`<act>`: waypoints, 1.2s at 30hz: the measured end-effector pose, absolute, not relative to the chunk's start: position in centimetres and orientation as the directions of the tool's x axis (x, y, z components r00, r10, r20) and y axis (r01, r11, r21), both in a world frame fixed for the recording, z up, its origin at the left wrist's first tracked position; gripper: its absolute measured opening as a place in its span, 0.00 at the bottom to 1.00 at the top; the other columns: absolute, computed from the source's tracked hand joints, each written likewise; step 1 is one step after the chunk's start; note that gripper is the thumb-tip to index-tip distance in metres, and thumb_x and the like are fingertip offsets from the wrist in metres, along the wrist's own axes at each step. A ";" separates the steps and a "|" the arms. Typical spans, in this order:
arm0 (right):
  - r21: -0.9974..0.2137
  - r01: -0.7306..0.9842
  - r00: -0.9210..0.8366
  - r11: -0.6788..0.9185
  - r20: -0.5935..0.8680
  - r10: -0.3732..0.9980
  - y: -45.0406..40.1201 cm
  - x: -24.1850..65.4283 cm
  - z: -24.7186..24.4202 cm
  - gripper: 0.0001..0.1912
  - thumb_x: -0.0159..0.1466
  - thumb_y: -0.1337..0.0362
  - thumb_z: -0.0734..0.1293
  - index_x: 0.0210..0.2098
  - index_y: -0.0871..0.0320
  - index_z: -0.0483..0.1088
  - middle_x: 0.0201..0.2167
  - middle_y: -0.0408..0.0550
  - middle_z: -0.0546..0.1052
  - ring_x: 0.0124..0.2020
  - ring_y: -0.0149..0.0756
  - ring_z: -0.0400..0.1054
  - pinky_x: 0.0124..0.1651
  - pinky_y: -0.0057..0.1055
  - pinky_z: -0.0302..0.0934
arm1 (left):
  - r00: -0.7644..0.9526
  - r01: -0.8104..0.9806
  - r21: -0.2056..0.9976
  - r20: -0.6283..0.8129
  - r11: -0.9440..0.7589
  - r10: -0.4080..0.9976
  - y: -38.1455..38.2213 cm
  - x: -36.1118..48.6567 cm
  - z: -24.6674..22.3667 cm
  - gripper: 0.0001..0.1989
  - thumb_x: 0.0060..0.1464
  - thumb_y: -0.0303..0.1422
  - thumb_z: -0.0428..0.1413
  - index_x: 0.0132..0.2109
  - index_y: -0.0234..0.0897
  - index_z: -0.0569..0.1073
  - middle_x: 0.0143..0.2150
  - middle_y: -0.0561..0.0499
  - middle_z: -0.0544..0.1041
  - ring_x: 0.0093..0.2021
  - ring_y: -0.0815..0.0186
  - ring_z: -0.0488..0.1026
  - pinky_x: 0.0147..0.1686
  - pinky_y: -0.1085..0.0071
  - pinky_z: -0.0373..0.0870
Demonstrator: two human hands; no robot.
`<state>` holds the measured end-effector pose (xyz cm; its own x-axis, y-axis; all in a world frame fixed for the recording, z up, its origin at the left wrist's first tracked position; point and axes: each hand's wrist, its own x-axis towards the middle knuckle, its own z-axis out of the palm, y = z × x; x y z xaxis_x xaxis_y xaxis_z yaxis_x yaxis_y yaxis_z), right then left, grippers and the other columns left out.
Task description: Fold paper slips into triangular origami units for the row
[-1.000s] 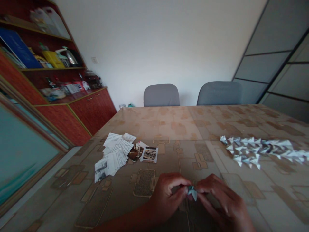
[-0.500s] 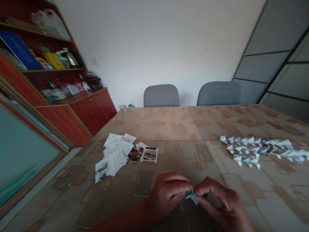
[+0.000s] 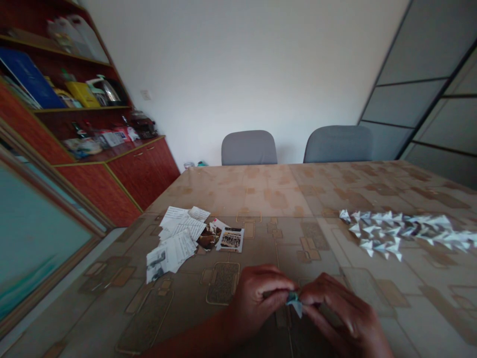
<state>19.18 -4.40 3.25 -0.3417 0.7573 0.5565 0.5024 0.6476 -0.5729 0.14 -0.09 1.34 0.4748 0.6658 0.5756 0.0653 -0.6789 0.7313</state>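
Between my two hands, low over the near part of the table, is a small folded piece of paper [image 3: 294,300], bluish-green on top with a pale pointed flap hanging down. My left hand [image 3: 259,297] pinches its left side between thumb and forefinger. On the other side, my right hand [image 3: 337,308] grips it with thumb and fingertips. The fingers partly cover the paper, so its full shape is hidden. To the right lie several pointed folded paper pieces [image 3: 387,231] in rows. Left of my hands, loose paper squares [image 3: 179,243] lie in an overlapping pile, some printed with text or pictures.
The table [image 3: 261,194] has a patterned cover. Two grey chairs, a left one [image 3: 249,148] and a right one [image 3: 339,144], stand at its far edge. A reddish wooden cabinet [image 3: 143,171] with filled shelves is at the left, and grey panels [image 3: 417,99] at the right.
The folded paper has turned slightly between my fingers, and its pale flap now points more downward. My fingers have shifted a little; the paper pile and folded rows look the same.
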 end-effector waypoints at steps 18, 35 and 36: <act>-0.503 0.537 -0.300 0.677 0.637 0.710 -4.3 19.3 3.3 0.09 0.61 0.76 0.65 0.35 0.55 0.68 0.26 0.43 0.74 0.28 0.34 0.71 0.31 0.27 0.66 | 0.576 0.173 0.734 0.465 -0.656 0.672 -0.9 0.1 2.2 0.16 0.63 0.35 0.48 0.43 0.29 0.77 0.32 0.42 0.79 0.32 0.64 0.75 0.34 0.75 0.66; -0.560 0.522 -0.326 0.644 0.567 0.757 -4.1 19.1 3.8 0.10 0.61 0.72 0.67 0.41 0.54 0.69 0.32 0.45 0.77 0.34 0.36 0.73 0.35 0.29 0.69 | 0.419 0.251 0.793 0.427 -0.554 0.801 -1.1 0.6 0.7 0.23 0.63 0.43 0.49 0.30 0.31 0.79 0.22 0.49 0.74 0.23 0.70 0.70 0.26 0.77 0.61; -0.562 0.520 -0.324 0.643 0.567 0.757 -4.1 19.2 3.7 0.10 0.61 0.72 0.67 0.41 0.54 0.70 0.32 0.45 0.77 0.34 0.36 0.73 0.35 0.29 0.69 | 0.409 0.249 0.802 0.421 -0.543 0.810 -1.1 0.6 0.6 0.24 0.63 0.43 0.49 0.28 0.31 0.78 0.21 0.50 0.74 0.22 0.70 0.69 0.25 0.77 0.61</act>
